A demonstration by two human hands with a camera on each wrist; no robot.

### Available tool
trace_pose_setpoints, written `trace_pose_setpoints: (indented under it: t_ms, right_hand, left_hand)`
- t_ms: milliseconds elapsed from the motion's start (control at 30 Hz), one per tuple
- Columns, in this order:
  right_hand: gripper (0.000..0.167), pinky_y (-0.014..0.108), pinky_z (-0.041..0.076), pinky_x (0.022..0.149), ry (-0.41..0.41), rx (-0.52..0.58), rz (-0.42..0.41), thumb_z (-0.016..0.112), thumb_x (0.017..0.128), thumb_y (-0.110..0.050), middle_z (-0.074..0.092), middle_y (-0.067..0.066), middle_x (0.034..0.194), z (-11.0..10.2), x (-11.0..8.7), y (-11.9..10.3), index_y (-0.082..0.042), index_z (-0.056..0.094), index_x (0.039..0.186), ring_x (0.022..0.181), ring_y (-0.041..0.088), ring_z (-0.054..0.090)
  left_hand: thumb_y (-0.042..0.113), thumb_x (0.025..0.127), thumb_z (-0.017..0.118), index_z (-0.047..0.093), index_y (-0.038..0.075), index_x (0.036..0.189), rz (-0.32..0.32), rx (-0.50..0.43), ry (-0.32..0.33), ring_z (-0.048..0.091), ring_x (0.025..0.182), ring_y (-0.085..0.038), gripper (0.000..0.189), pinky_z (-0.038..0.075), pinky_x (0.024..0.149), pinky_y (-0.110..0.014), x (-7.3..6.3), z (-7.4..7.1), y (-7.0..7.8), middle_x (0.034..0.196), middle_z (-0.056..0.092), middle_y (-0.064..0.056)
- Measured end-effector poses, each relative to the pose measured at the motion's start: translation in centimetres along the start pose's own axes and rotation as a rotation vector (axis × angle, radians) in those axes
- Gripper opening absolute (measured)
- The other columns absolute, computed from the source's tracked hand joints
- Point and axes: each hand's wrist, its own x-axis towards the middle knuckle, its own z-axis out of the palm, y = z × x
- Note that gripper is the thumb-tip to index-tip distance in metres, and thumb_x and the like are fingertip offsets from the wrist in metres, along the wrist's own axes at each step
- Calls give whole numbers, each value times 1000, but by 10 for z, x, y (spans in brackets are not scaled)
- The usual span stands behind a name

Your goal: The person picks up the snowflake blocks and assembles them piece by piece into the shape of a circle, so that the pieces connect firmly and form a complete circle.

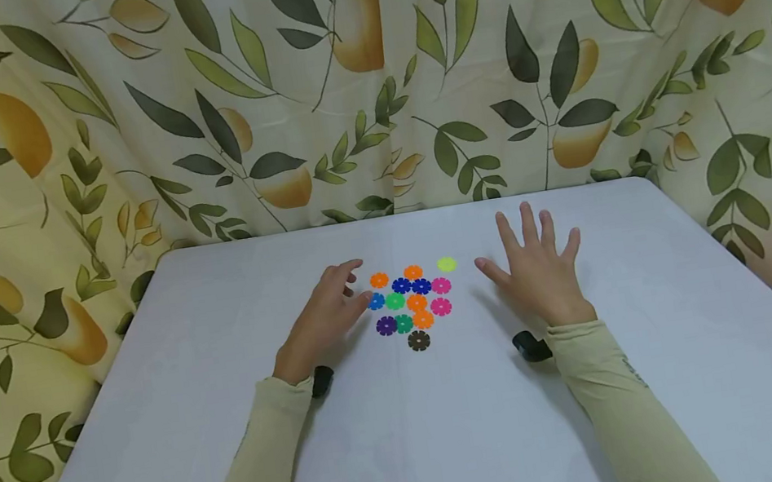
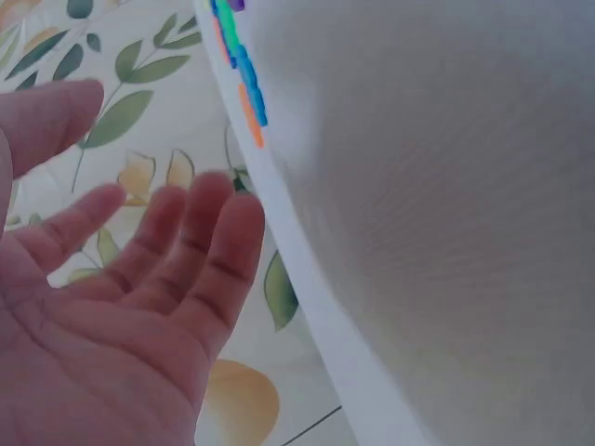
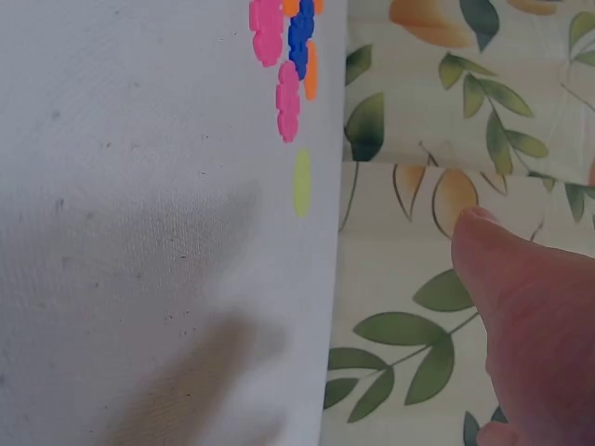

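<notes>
Several flat notched plastic discs lie in a loose cluster on the white table point(image 1: 399, 437). Among them are a brown disc point(image 1: 418, 341) at the near end, a purple disc point(image 1: 386, 326), a pink disc point(image 1: 442, 306) and a yellow-green disc point(image 1: 446, 265). My left hand point(image 1: 322, 312) is held just left of the cluster, palm turned inward, fingers loosely bent with nothing between them. The thumb tip overlaps the edge of a blue disc point(image 1: 376, 302) in the head view; contact cannot be told. To the right, my right hand point(image 1: 542, 272) spreads its fingers, holding nothing, apart from the discs.
A leaf-and-fruit patterned curtain point(image 1: 353, 114) hangs behind the table and along both sides. Black wrist cameras point(image 1: 531, 346) sit under both wrists. The table's far edge runs just beyond the hands.
</notes>
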Motion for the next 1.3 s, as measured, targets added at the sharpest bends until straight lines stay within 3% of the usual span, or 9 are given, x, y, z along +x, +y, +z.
trace_pose_setpoints:
  t_ms: [167, 300, 433, 667, 867, 967, 1167, 1300]
  right_hand:
    - [87, 85, -6, 113, -11, 5, 0, 63, 105, -50, 4, 34, 173, 1, 0, -1, -5, 24, 169, 156, 60, 2]
    - [87, 85, -6, 113, -28, 11, 1, 63, 106, -50, 3, 34, 173, 2, 0, -2, -5, 24, 169, 156, 60, 2]
    - [87, 85, -5, 113, -28, 13, -8, 63, 106, -49, 4, 34, 172, 2, 1, -2, -4, 24, 169, 156, 61, 3]
    - [86, 84, -3, 114, -34, 18, -11, 63, 106, -49, 6, 34, 172, 2, 2, -4, -4, 24, 169, 156, 60, 6]
    - [86, 84, 0, 115, -43, 35, -19, 63, 106, -47, 6, 34, 172, 2, 3, -6, -4, 25, 169, 156, 59, 7]
    - [85, 84, 1, 115, -56, 46, -18, 64, 105, -46, 7, 34, 172, 2, 3, -7, -5, 25, 169, 156, 59, 8]
    - [85, 83, 1, 116, -92, 68, -7, 64, 106, -44, 6, 34, 173, 2, 3, -7, -5, 23, 169, 156, 60, 8]
    - [80, 81, 10, 117, -98, 84, -31, 63, 107, -40, 16, 36, 170, 3, 5, -7, -1, 27, 167, 154, 59, 17]
  left_hand:
    - [20, 104, 72, 49, 9, 158, 75, -8, -101, 58, 121, -30, 59, 55, 103, -45, -1, 3, -1, 136, 58, -14]
    - [21, 102, 77, 61, 7, 147, 125, 69, -198, 57, 118, -27, 50, 54, 103, -41, -2, 6, 0, 126, 61, -10]
    - [24, 100, 79, 67, 10, 141, 147, 165, -256, 53, 121, -26, 45, 51, 105, -43, -2, 9, 1, 125, 59, -9]
    - [22, 100, 80, 71, 14, 128, 169, 252, -266, 49, 113, -27, 30, 50, 92, -40, -4, 13, 3, 115, 57, -7]
    - [12, 102, 76, 73, 9, 111, 228, 184, -237, 54, 101, -24, 10, 51, 88, -36, -2, 14, -2, 105, 62, -4]
    - [8, 103, 72, 75, 8, 109, 198, 76, -215, 60, 98, -22, 7, 54, 91, -36, -2, 12, -7, 103, 68, -1]
    - [10, 104, 72, 80, 12, 115, 53, -68, -134, 63, 109, -23, 14, 55, 102, -42, -5, 5, -12, 111, 73, 1]
    - [13, 104, 73, 81, 15, 115, -29, -167, -85, 65, 110, -23, 14, 53, 105, -44, -3, 0, -16, 111, 75, 1]
